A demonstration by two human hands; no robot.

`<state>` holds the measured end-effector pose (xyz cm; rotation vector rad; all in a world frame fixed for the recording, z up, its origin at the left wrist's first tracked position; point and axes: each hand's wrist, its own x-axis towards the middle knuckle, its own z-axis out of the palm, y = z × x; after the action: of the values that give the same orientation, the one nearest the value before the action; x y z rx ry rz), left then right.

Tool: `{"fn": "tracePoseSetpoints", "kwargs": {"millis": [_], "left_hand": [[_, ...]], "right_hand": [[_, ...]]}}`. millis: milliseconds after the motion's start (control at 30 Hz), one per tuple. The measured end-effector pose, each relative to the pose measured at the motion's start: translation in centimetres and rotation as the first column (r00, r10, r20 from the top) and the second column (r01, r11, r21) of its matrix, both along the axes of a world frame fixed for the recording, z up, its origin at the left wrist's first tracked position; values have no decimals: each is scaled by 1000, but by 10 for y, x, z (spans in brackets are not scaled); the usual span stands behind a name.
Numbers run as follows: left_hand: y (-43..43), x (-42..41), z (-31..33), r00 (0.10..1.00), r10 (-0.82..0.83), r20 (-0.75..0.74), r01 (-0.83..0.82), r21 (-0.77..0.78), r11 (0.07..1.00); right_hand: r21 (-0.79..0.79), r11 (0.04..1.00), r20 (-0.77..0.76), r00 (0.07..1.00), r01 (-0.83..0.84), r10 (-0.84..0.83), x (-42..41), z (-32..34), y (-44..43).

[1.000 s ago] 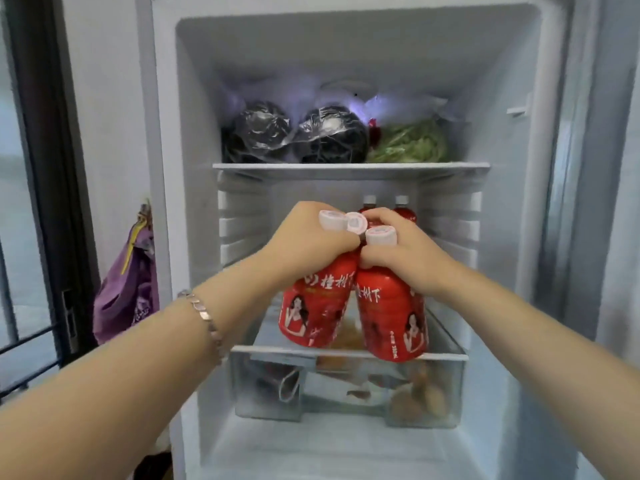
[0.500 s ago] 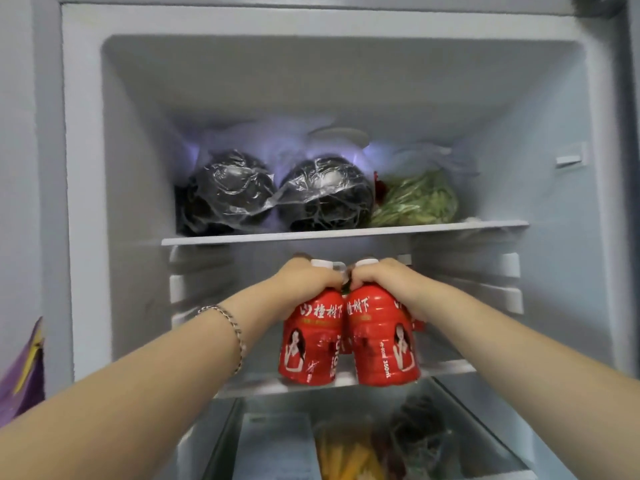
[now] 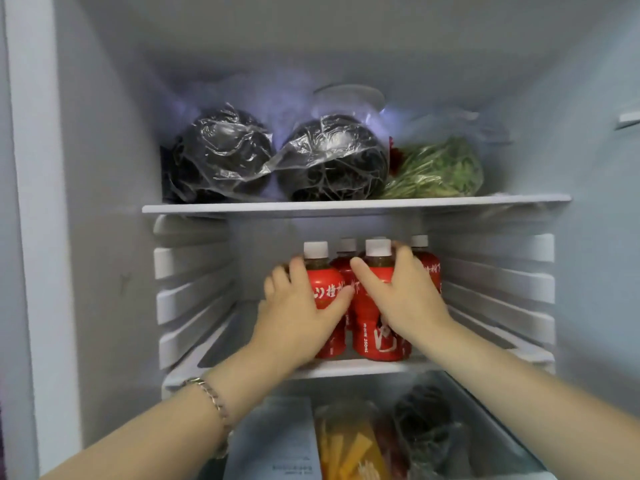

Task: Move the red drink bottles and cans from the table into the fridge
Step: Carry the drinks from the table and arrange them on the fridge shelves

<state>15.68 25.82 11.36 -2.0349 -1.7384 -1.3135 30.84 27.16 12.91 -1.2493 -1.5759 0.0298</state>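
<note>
Several red drink bottles with white caps stand upright on the fridge's middle shelf. My left hand wraps around the front left bottle. Around the front right bottle my right hand is closed. Both front bottles rest on the shelf near its front edge. Two more red bottles stand behind them, partly hidden by my hands. A bracelet sits on my left wrist.
The top shelf carries two dark round items in plastic wrap and bagged greens. Below the middle shelf, a drawer holds a pale box, yellow packaged food and a dark bag. Ribbed fridge walls flank the shelf.
The two bottles went from being carried by their necks in front of the fridge to standing on the middle shelf. My hands slid down from the caps to the bottle bodies.
</note>
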Motion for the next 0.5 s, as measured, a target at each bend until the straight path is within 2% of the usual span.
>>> {"fn": "tracePoseSetpoints", "kwargs": {"millis": [67, 100, 167, 267, 367, 500], "left_hand": [[2, -4, -10, 974, 123, -188, -126, -4, 992], [5, -6, -10, 967, 152, -206, -156, -5, 988], [12, -5, -6, 979, 126, -162, -137, -58, 989], [25, 1, 0, 999, 54, -8, -54, -189, 980], [39, -2, 2, 1000, 21, 8, -19, -174, 984], [54, -3, 12, 999, 54, 2, -52, -280, 959]], "right_hand": [[22, 980, 208, 958, 198, -198, 1, -4, -2], [41, 961, 291, 917, 272, -272, 2, -3, -1], [-10, 943, 374, 876, 332, -305, 3, 1, 10], [-137, 955, 363, 910, 265, -200, 5, -3, 26], [-217, 955, 279, 951, 200, -135, 2, -9, 32], [-304, 937, 257, 962, 170, -92, -12, -2, 32]]}}
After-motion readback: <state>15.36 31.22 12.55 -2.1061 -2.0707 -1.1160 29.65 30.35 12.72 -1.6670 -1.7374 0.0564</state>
